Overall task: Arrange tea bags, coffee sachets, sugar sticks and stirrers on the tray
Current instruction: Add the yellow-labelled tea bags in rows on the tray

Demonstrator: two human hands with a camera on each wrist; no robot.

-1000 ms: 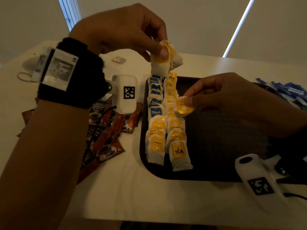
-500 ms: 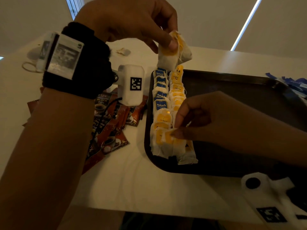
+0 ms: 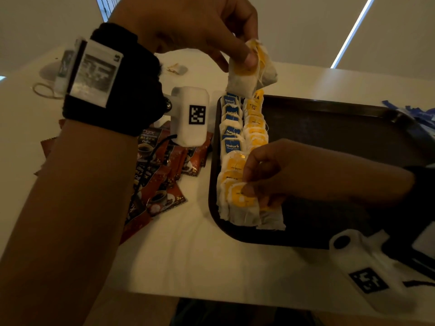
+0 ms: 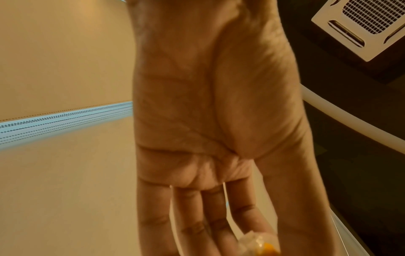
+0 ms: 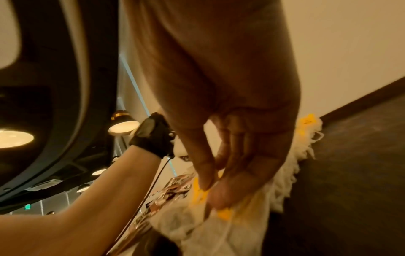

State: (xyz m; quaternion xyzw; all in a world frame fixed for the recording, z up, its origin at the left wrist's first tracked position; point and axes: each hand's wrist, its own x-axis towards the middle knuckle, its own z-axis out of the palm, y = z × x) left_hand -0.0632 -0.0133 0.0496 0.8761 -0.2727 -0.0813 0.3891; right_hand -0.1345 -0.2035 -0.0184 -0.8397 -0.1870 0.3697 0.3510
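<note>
A dark tray [image 3: 329, 128] lies on the pale table. Along its left side run two rows of tea bags, blue-tagged ones [image 3: 231, 130] and yellow-tagged ones [image 3: 255, 128]. My left hand [image 3: 237, 61] pinches a small bunch of yellow-tagged tea bags [image 3: 244, 81] above the tray's far left corner; the left wrist view shows the bunch [image 4: 260, 246] at my fingertips. My right hand [image 3: 249, 187] pinches one yellow-tagged tea bag [image 3: 242, 205] at the near end of the rows, and that tea bag [image 5: 219, 225] fills the bottom of the right wrist view.
Brown coffee sachets [image 3: 160, 175] lie in a loose heap left of the tray. Blue sugar sticks [image 3: 421, 114] sit past the tray's far right corner. A loose scrap [image 3: 177, 68] and a rubber loop [image 3: 44, 90] rest at the far left. The table's near edge [image 3: 211, 292] is close.
My right hand carried its tea bag from the middle of the rows down to their near end and lowered it there. My left hand stays raised with its bunch.
</note>
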